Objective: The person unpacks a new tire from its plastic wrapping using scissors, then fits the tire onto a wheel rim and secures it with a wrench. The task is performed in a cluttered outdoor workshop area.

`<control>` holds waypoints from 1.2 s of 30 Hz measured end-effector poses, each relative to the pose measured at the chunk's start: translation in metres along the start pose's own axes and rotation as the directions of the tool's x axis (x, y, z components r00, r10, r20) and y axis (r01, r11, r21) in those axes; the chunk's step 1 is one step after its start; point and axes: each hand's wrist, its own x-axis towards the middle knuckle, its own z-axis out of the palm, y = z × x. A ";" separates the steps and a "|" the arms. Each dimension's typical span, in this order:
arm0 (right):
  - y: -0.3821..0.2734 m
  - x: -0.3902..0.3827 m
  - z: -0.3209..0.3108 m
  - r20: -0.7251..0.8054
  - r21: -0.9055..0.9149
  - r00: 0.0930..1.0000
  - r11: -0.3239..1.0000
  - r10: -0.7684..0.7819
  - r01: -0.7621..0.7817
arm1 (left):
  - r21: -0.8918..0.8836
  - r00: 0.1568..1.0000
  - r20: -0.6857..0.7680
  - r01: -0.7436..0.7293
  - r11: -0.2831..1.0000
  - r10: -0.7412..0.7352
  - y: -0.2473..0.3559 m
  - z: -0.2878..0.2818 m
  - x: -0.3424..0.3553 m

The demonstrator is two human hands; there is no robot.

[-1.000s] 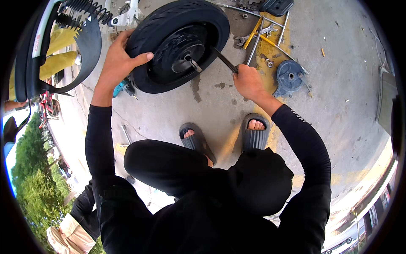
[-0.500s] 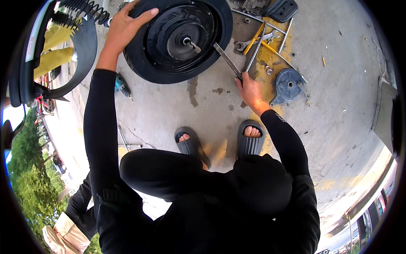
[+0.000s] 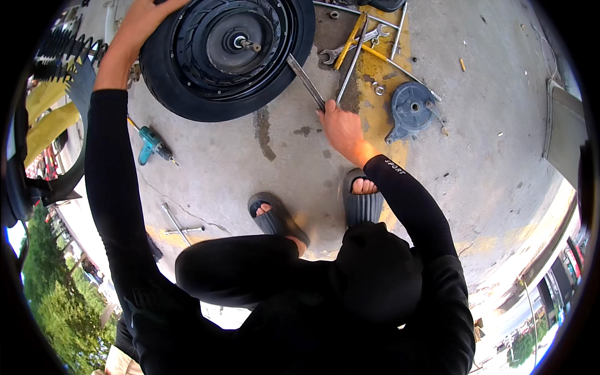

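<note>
1. The wheel (image 3: 219,65) is in front of the person, a bit left of centre, its hub side facing this way and its top cut off from view. Whether the floor (image 3: 475,175) takes its weight I can't tell; if it doesn't, a loose hold could let it roll or tip.
2. The flat metal lever (image 3: 306,81) meets the tyre's inner edge. I can't see how deep its tip sits; a shallow bite under load could make it spring out or nick the rubber.
3. The right hand (image 3: 342,129) is closed around the lever's near end. Should the lever slip, those bare knuckles could hit the rim or the tools just beyond.
4. The left hand (image 3: 145,17) lies over the tyre's upper left. Its fingers run out of sight, so I can't tell how tightly they grip; a light hold might let the wheel twist.
5. Farther out, spanners (image 3: 330,57) and a grey round cover (image 3: 406,115) lie to the right, a drill (image 3: 152,147) to the left: trip hazards.
6. Open sandals (image 3: 273,219) leave toes bare should anything heavy drop.
</note>
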 end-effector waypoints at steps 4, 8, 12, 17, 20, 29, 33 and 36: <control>-0.028 0.023 -0.028 0.414 -0.213 0.908 0.977 0.063 0.030 | 0.218 0.977 -0.079 -0.177 0.960 0.198 -0.061 -0.016 -0.014; -0.042 0.050 -0.035 0.605 -0.364 0.792 0.913 0.083 0.183 | 0.287 0.980 -0.103 -0.132 0.949 0.168 -0.027 -0.004 -0.028; -0.035 0.049 -0.037 0.624 -0.373 0.775 0.910 0.102 0.181 | 0.118 0.984 -0.154 -0.074 0.990 0.092 -0.065 -0.011 -0.041; -0.027 0.070 -0.033 0.572 -0.439 0.801 0.891 0.177 0.117 | 0.125 0.979 -0.202 -0.013 0.992 0.038 -0.054 -0.005 -0.078; -0.040 0.057 -0.040 0.594 -0.509 0.780 0.843 0.197 0.176 | -0.039 0.990 -0.124 -0.066 0.997 0.061 -0.053 -0.017 -0.072; -0.035 0.111 -0.090 0.104 -0.243 0.817 0.811 0.567 -0.532 | -0.406 0.982 -0.164 0.015 0.914 -0.089 -0.096 0.002 -0.103; 0.061 0.132 -0.055 0.240 -0.105 0.734 0.769 0.635 -0.631 | -0.379 0.976 -0.196 0.017 0.925 -0.098 -0.092 0.007 -0.096; 0.050 0.133 -0.026 0.031 -0.011 0.858 0.858 0.513 -0.513 | -0.479 0.960 -0.225 0.039 0.877 -0.165 -0.104 0.007 -0.116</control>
